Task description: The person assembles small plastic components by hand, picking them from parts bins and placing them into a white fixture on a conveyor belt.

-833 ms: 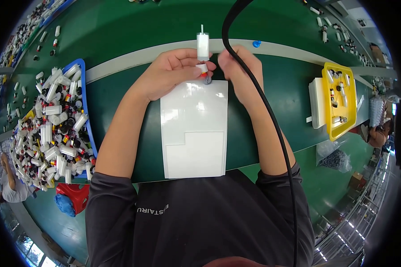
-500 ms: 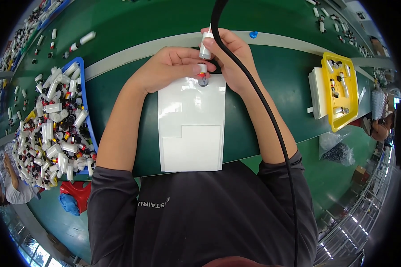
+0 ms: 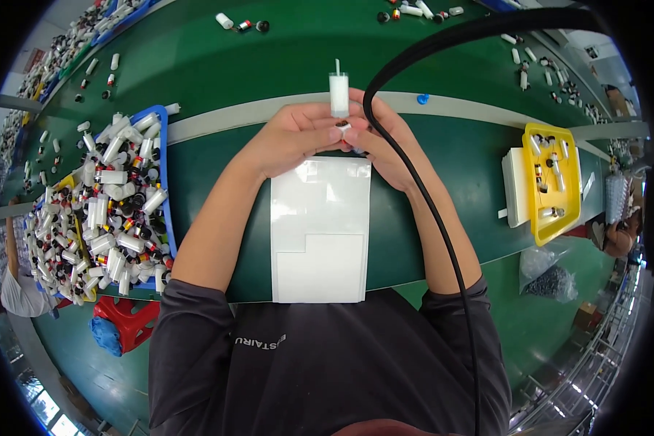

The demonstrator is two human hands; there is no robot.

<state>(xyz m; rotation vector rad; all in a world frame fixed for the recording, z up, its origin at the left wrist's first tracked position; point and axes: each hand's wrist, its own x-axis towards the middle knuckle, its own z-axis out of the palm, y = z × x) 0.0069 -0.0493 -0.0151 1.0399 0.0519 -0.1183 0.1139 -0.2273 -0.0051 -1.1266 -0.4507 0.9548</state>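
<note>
My left hand [image 3: 295,138] and my right hand [image 3: 386,145] meet just beyond the far edge of a white sheet [image 3: 320,211] on the green table. Between my thumbs is a small white-and-dark part [image 3: 344,126], mostly covered by the fingertips. A white cylinder [image 3: 339,93] with a clear rim and a thin stem on top stands upright out of the fingers. My right fingers lie against its lower side, and its bottom end is hidden. Both hands are closed. A black cable [image 3: 429,182] passes in front of my right hand and forearm.
A blue bin [image 3: 168,196] heaped with white cylinders and small parts stands at left. On the right, a yellow tray [image 3: 536,225] with several parts sits beside a white stack [image 3: 514,185]. Beyond a pale rail [image 3: 218,123], loose parts lie on a green belt [image 3: 291,51]. A blue pin [image 3: 423,99] is on the rail.
My hands have come together, and my thumbs now meet at the small part. The white cylinder's stem now shows fully. The whole view has shifted, and different parts lie on the belt.
</note>
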